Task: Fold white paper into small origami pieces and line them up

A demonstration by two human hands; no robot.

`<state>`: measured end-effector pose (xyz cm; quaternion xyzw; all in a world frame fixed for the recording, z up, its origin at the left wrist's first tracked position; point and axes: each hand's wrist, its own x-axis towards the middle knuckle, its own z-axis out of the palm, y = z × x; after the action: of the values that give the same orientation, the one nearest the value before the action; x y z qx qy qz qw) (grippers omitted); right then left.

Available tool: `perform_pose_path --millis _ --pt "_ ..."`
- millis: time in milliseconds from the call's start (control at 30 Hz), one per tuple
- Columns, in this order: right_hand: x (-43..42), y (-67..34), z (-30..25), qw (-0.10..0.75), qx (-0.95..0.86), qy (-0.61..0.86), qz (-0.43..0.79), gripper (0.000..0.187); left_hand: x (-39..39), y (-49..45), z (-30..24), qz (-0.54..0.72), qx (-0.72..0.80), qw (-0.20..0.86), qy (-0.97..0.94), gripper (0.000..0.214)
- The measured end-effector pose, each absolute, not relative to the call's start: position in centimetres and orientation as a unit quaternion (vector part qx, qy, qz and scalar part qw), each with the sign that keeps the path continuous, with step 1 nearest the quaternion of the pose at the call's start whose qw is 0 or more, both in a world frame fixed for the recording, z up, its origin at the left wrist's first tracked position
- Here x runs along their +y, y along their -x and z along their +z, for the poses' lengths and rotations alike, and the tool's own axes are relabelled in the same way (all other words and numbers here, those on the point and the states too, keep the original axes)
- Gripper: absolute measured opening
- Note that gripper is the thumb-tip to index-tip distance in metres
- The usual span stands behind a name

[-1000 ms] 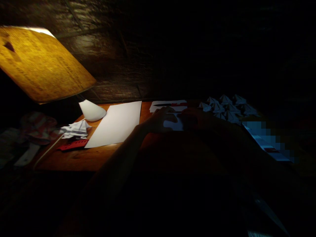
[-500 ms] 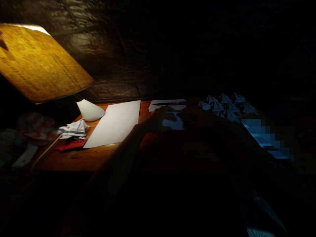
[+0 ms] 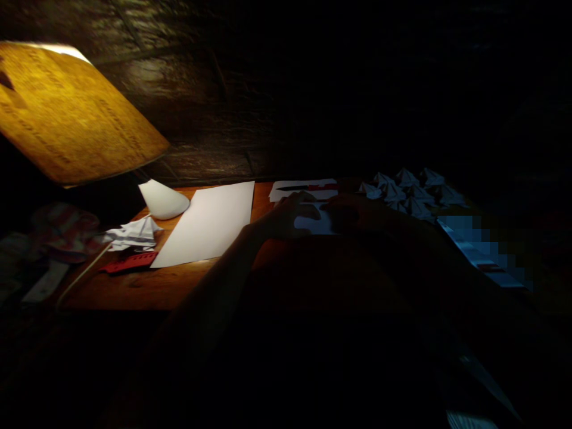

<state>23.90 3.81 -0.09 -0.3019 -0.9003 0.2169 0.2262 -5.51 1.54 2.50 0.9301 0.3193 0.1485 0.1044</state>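
A small white piece of paper [image 3: 316, 225] lies low over the wooden table [image 3: 308, 268], between my two hands. My left hand [image 3: 288, 215] grips its left side, thumb and fingers curved over the paper. My right hand [image 3: 360, 211] is at its right edge, fingers closed on it as far as the dim light shows. Just behind the hands, a knife with a red handle [image 3: 322, 187] rests on white paper [image 3: 304, 195]. To the left of my left forearm lies a large blank white sheet [image 3: 212, 223].
On the left stand a lamp with a lit yellow shade [image 3: 80, 113] and white base [image 3: 164, 201], a folded printed paper [image 3: 135, 233] and a red object [image 3: 131, 262]. Several folded paper pieces [image 3: 407, 192] cluster at the back right, near a bluish lit screen [image 3: 478, 250]. A dark wall [image 3: 201, 119] rises behind.
Hardly anything differs. Both hands stay around the small paper, with only a very slight shift of the fingers.
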Motion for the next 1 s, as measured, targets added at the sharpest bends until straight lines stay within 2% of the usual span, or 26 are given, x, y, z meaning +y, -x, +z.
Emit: perform_pose_path --millis 1000 --pt "3.94 -23.88 -0.26 0.238 -0.905 0.296 0.194 0.067 1.54 5.5 2.58 0.139 0.323 0.092 -0.931 0.039"
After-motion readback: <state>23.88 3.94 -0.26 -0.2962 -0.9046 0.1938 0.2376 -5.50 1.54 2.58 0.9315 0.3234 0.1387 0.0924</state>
